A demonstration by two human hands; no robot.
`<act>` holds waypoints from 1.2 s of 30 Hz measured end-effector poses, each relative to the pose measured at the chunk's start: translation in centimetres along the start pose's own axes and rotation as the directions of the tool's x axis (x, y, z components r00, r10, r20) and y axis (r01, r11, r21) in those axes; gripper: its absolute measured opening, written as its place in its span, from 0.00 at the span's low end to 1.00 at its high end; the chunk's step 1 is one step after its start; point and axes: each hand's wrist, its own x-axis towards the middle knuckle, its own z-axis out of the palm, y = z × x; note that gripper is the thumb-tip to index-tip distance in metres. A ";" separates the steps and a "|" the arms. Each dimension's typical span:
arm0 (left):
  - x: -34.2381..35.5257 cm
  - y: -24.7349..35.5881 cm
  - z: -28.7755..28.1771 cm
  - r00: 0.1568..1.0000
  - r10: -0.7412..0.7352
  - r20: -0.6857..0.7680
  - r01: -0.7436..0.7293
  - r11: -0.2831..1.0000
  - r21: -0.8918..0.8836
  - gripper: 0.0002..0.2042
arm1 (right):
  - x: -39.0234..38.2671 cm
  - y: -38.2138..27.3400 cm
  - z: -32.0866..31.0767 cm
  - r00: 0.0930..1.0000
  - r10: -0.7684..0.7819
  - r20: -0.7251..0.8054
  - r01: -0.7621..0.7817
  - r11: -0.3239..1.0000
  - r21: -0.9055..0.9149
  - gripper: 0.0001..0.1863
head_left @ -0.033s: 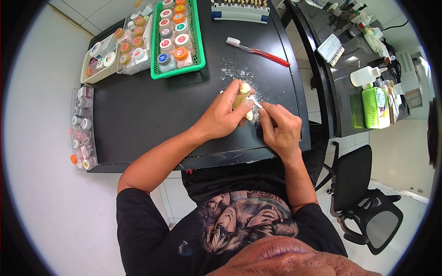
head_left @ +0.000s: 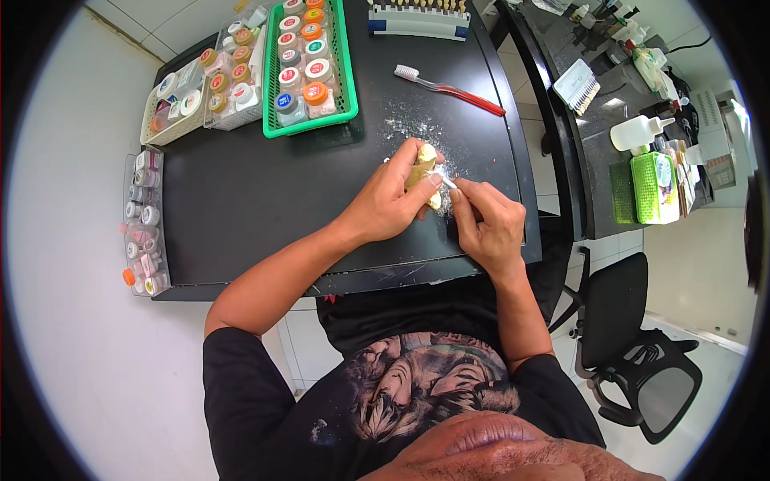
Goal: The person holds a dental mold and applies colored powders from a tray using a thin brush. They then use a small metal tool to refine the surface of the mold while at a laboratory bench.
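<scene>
My left hand (head_left: pixel 393 199) is closed around a yellow piece that looks like a dental cast (head_left: pixel 426 154), with pale yellow ends and an olive-tan middle. Fingers hide much of its shape. From the right, my right hand (head_left: pixel 491 220) pinches a short white stick-like tool (head_left: pixel 449 183), its tip against or very close to the cast by my left thumb. White powder (head_left: pixel 417 127) is scattered on the black table (head_left: pixel 249 212) around and beyond both hands. Farther off lies a toothbrush (head_left: pixel 461 97) with a red handle and white bristles.
A green basket (head_left: pixel 350 94) of lidded jars stands at the far left, beside pale baskets (head_left: pixel 164 132) of more jars. Along the left edge is a clear rack (head_left: pixel 158 216) of small jars. A tooth shade guide (head_left: pixel 417 26) sits at the back. A black chair (head_left: pixel 616 317) stands right.
</scene>
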 end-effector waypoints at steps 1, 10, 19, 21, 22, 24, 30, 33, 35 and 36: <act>0.0 -0.2 -0.1 1.000 0.023 0.002 -0.023 1.000 -0.001 0.13 | 0.0 -0.1 0.0 1.000 -0.002 0.008 0.002 1.000 -0.005 0.03; 0.3 0.5 -0.4 0.996 -0.083 0.030 0.084 0.996 -0.033 0.14 | -0.1 -0.2 0.0 1.000 0.001 -0.009 -0.002 0.999 -0.053 0.05; 0.4 1.2 0.1 0.990 -0.142 0.004 0.141 0.987 -0.076 0.13 | -0.2 -0.2 -0.1 0.999 0.009 -0.041 -0.012 0.996 -0.086 0.07; 0.4 1.0 0.1 0.991 -0.133 -0.005 0.133 0.989 -0.060 0.14 | -0.2 -0.2 -0.1 0.999 0.010 -0.044 -0.014 0.996 -0.086 0.06; 0.3 0.9 0.0 0.992 -0.125 -0.013 0.124 0.991 -0.043 0.14 | -0.1 -0.3 -0.1 0.999 0.012 -0.042 -0.015 0.996 -0.085 0.06; 0.4 1.0 0.1 0.991 -0.135 -0.021 0.135 0.991 -0.019 0.15 | -0.1 -0.2 -0.2 0.999 0.013 -0.040 -0.016 0.996 -0.085 0.06; 0.1 0.5 0.1 0.998 -0.053 -0.035 0.054 0.998 0.040 0.16 | 0.0 -0.4 -0.2 0.998 0.049 -0.046 -0.049 0.999 -0.008 0.05; -0.3 0.1 0.0 1.000 0.015 -0.009 -0.015 0.998 0.057 0.16 | 0.0 -0.4 -0.1 0.998 0.043 -0.039 -0.042 0.998 0.041 0.04; -0.3 0.0 0.0 0.999 0.028 0.015 -0.029 0.998 0.050 0.17 | -0.1 -0.2 -0.1 1.000 0.016 0.013 -0.016 0.999 0.029 0.03; -0.3 0.1 0.0 0.999 0.034 0.019 -0.035 0.998 0.048 0.18 | 0.0 -0.1 -0.2 1.000 0.017 0.012 -0.017 0.999 0.027 0.03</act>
